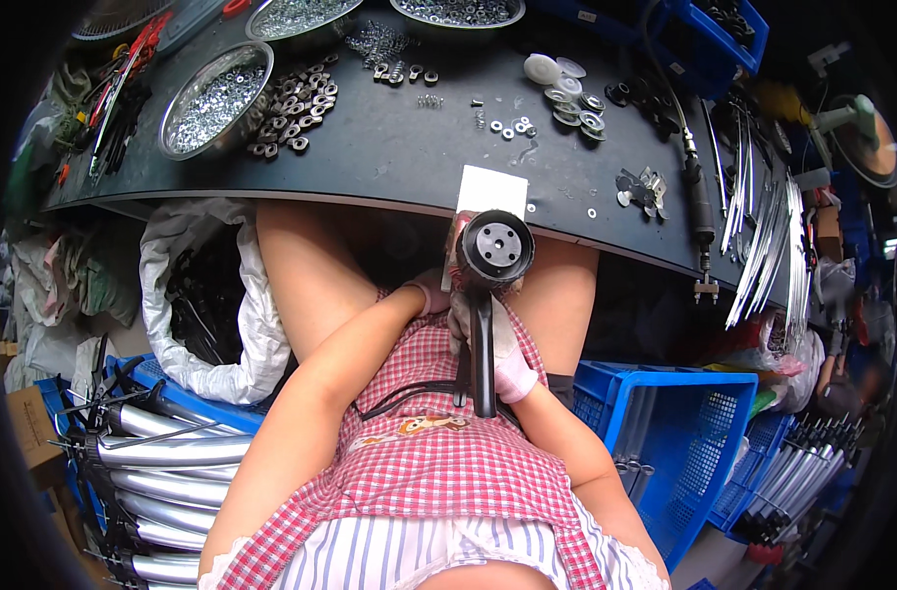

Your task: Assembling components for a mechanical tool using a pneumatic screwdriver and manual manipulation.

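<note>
A black lever handle [483,354] with a round head stands in front of my lap at the table's edge. Its round head [498,246] shows a grey disc with several holes. My right hand [502,344], in a light glove with a pink cuff, is closed round the lever from behind, partly covered by it. Beside the head, on its left, is my left hand [431,293], also gloved; its fingers are hidden. Just beyond the round head, a white square piece [493,187] lies over the table edge.
On the dark table [389,147] are a metal bowl of small parts [217,113], loose metal links [296,108], springs [379,44], white discs [566,93] and dark clips [645,192]. A power screwdriver [701,197] hangs right. A blue crate [665,393] and white sack [261,334] flank me.
</note>
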Available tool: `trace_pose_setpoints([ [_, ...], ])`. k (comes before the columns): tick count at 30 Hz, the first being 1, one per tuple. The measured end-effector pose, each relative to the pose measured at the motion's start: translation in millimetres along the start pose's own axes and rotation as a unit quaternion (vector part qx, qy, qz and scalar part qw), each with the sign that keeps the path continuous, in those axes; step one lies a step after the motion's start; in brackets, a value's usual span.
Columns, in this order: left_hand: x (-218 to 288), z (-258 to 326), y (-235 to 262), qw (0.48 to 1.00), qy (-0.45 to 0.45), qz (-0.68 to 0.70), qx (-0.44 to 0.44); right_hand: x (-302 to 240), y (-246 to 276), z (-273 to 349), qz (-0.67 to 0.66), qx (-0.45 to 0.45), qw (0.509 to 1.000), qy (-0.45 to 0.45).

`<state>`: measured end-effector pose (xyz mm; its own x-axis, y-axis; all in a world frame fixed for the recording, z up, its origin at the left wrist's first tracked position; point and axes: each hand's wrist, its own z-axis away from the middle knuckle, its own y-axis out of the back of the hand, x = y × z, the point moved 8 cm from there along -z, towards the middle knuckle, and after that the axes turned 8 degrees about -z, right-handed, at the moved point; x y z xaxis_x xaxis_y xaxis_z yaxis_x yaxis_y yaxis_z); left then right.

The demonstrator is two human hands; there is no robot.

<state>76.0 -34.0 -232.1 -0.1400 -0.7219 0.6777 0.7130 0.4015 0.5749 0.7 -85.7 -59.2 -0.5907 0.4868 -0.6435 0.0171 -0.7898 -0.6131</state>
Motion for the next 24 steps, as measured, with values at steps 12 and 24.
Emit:
trace_pose_setpoints([
  [12, -29, -17, -16, 0.996, 0.015, -0.080, -0.038, 2, 11, -10, 0.095, -0.014, 0.993, 0.062],
  [24, 4, 48, 37, 0.988, 0.070, -0.116, -0.080, -97, 54, 62, 0.552, -0.059, 0.832, 0.020],
])
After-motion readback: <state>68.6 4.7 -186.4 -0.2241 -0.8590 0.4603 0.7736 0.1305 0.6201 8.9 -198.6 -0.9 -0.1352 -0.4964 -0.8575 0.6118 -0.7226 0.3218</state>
